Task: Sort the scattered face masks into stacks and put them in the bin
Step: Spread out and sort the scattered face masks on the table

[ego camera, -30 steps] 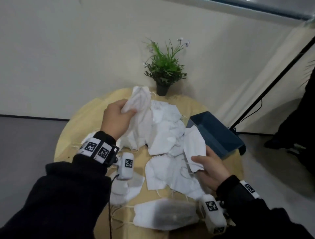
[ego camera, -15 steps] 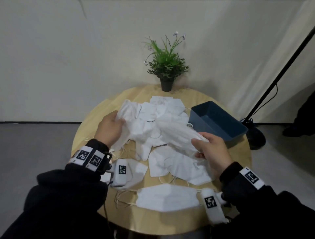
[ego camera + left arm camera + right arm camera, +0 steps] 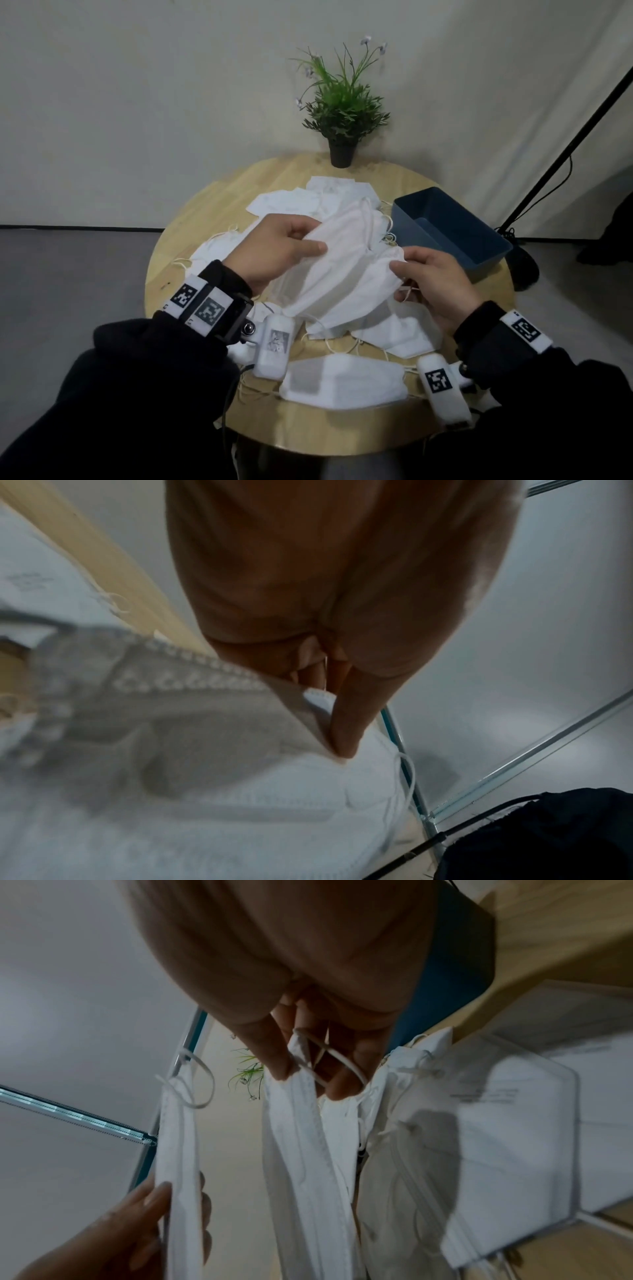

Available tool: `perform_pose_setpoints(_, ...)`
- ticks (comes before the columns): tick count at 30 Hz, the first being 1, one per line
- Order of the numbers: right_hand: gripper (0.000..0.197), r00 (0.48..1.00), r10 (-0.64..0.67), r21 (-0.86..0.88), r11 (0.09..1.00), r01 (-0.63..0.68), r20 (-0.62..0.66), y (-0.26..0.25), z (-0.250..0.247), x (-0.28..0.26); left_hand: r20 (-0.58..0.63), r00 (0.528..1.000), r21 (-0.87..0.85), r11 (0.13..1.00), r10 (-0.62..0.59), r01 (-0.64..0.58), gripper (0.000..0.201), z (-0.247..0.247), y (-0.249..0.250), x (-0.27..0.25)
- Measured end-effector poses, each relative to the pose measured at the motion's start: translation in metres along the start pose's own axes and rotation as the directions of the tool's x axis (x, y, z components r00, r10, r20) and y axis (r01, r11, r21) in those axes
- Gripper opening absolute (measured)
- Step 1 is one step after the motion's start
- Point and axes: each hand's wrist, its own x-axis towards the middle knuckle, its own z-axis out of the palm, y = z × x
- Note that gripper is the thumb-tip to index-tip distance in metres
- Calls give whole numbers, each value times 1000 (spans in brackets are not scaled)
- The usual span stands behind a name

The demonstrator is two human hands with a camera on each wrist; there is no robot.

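Note:
Several white face masks (image 3: 329,195) lie scattered on a round wooden table (image 3: 212,219). My left hand (image 3: 284,246) pinches one folded white mask (image 3: 346,246) above the pile, thumb on top; the same mask (image 3: 363,783) fills the left wrist view. My right hand (image 3: 435,277) pinches the end of a second white mask (image 3: 366,291) just beside the first. In the right wrist view its fingers (image 3: 284,1053) hold that mask (image 3: 301,1150) by the edge, an ear loop crossing the palm. The blue bin (image 3: 448,229) stands empty at the table's right.
A small potted plant (image 3: 342,113) stands at the table's far edge by the wall. A black stand pole (image 3: 565,150) slants up on the right, with its base (image 3: 520,267) beside the bin. One flat mask (image 3: 342,380) lies near the front edge.
Both hands have come together over the middle of the table, bringing their two masks side by side. The left hand moved right and nearer; the head view has dropped.

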Motion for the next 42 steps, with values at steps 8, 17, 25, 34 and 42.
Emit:
perform_pose_setpoints(8,12,994,-22,16,1000,24,-110,0,9,-1,-23,999,-114,992,-48,45,24,-10,-6,-3)
perform_pose_setpoints(17,17,996,61,123,991,-54,-57,-8,21,-10,-133,988,-237,965,81,-111,16,-23,2,-3)
perform_pose_setpoints(25,20,996,-32,286,958,8,81,-11,31,-16,136,983,489,854,124,-175,5,23,-20,-1)
perform_pose_setpoints(34,32,982,-96,424,892,156,-160,-21,7,-14,4,987,475,869,158,-141,5,14,-34,5)
perform_pose_setpoints(42,41,979,-204,-354,914,197,19,-1,6,-9,62,970,396,886,236,-241,10,24,-35,1)
